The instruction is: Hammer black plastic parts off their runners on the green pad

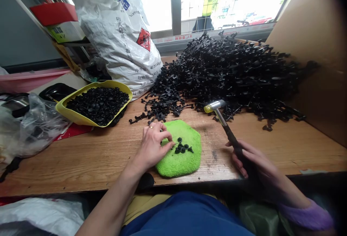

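Note:
My right hand (pixel 251 156) grips the dark handle of a small mallet (pixel 227 129). The mallet's head has a yellow face and a metal body, and it is raised beside the pad with its head pointing away from me. My left hand (pixel 155 142) rests over the left edge of a fuzzy green pad (pixel 181 165), fingers curled and closed. A bit of something dark shows between those fingers, too hidden to name. Several small black plastic pieces (pixel 183 148) with round heads lie on the pad just right of my left fingertips.
A large pile of black plastic parts (pixel 225 69) covers the back of the wooden table (pixel 114 156). At the left stands a yellow scoop-shaped tray (pixel 77 117) full of black pieces. Behind are a white sack (pixel 116 33) and, to the right, a cardboard panel (pixel 320 58).

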A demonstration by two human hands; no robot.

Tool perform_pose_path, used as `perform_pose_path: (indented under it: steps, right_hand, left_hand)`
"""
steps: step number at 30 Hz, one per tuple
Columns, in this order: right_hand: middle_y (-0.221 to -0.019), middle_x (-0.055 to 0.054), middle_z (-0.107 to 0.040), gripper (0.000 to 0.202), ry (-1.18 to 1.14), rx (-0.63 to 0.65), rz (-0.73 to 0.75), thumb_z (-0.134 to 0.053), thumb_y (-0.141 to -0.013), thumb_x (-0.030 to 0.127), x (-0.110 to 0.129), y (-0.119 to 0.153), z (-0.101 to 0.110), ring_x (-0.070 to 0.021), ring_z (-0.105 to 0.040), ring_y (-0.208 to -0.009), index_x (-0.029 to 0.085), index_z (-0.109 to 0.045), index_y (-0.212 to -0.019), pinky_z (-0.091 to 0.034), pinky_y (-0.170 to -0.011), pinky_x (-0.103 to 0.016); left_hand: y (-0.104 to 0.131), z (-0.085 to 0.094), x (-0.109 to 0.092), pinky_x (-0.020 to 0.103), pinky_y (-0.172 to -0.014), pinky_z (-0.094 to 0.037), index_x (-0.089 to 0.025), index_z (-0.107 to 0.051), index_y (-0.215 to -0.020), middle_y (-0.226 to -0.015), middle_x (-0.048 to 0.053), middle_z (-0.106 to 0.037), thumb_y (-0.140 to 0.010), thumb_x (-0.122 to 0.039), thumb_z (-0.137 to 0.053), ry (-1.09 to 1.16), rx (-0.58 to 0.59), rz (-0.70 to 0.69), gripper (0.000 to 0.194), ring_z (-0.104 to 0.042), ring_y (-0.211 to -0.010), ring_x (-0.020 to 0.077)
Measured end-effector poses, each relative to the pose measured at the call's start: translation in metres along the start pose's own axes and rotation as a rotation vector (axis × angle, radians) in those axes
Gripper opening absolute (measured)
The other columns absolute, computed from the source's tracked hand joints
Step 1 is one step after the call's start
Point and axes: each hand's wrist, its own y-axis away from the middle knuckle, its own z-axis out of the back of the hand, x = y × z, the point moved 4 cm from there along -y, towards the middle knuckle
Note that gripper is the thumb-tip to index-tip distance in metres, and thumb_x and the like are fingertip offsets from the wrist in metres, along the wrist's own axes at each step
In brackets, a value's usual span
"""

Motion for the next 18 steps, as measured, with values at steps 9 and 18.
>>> perform_pose_path:
  steps: [9, 18]
  right_hand:
    - [-0.057, 0.002, -0.047, 0.048, 0.001, 0.032, 0.008, -0.049, -0.082, 0.045, -0.001, -0.001, 0.002, -0.0109, -0.042, -0.042, 0.018, -0.04, -0.121, -0.033, -0.037, -0.022]
    - [-0.055, 0.003, -0.048, 0.044, -0.017, -0.014, 0.004, -0.05, -0.082, 0.044, 0.001, 0.0, -0.001, -0.0095, -0.042, -0.041, 0.018, -0.042, -0.117, -0.032, -0.037, -0.02]
  left_hand:
    - [0.001, 0.009, 0.05, 0.025, -0.057, -0.036, -0.017, -0.061, -0.074, -0.072, 0.002, -0.058, -0.076, -0.04, -0.056, 0.121, -0.169, 0.358, 0.023, -0.051, -0.065, 0.0145]
    - [0.011, -0.02, 0.063, 0.015, -0.038, -0.028, -0.013, -0.058, -0.076, -0.056, -0.004, -0.054, -0.064, -0.034, -0.07, 1.005, 0.071, 0.716, 0.027, -0.041, -0.039, 0.0038]
